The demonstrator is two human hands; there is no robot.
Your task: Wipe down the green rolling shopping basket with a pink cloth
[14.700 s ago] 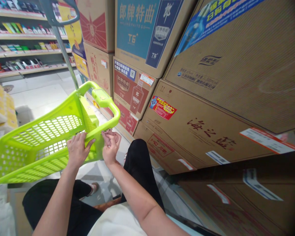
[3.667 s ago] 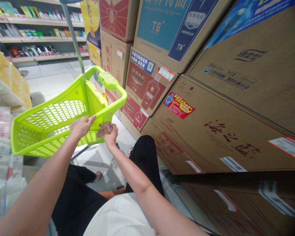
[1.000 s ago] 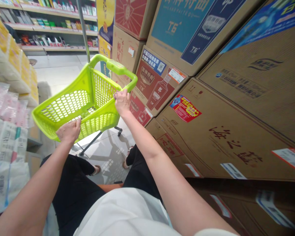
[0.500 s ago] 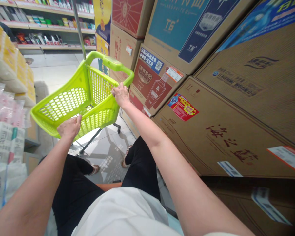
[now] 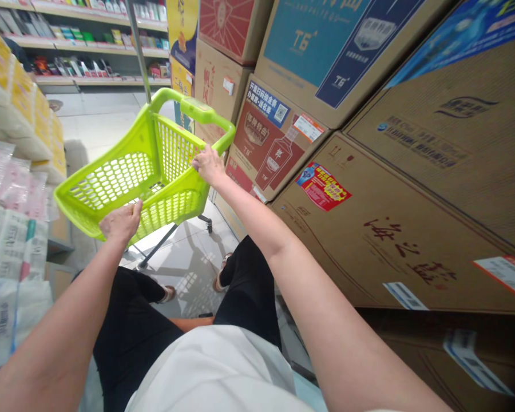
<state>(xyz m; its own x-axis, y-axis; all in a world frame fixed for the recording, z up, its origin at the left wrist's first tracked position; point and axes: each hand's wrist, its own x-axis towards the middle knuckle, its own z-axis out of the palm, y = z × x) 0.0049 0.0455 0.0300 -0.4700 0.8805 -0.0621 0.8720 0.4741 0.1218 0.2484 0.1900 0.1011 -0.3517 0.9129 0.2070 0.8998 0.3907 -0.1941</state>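
Note:
A lime-green plastic shopping cart (image 5: 167,203) with a perforated basket stands in front of my knees, nothing visible inside it. My left hand (image 5: 121,221) is closed over the basket's near rim, toward the left end. Farther right, my right hand (image 5: 209,165) grips the same rim at the corner below the push handle (image 5: 197,110). The fingers of both hands are partly hidden behind the rim. A metal pole (image 5: 138,51) rises from the cart's far side.
Large stacked cardboard cartons (image 5: 395,229) wall the right side, close to my right arm. Packaged goods (image 5: 15,252) are piled at the left. Across the tiled floor (image 5: 105,114) stand shelves (image 5: 98,41) of bottles and boxes. A wheel (image 5: 209,228) shows under the cart.
The view has shifted slightly, so the cartons and left-hand goods sit a little farther right. My right hand has slid slightly left along the rim; my left hand keeps its hold.

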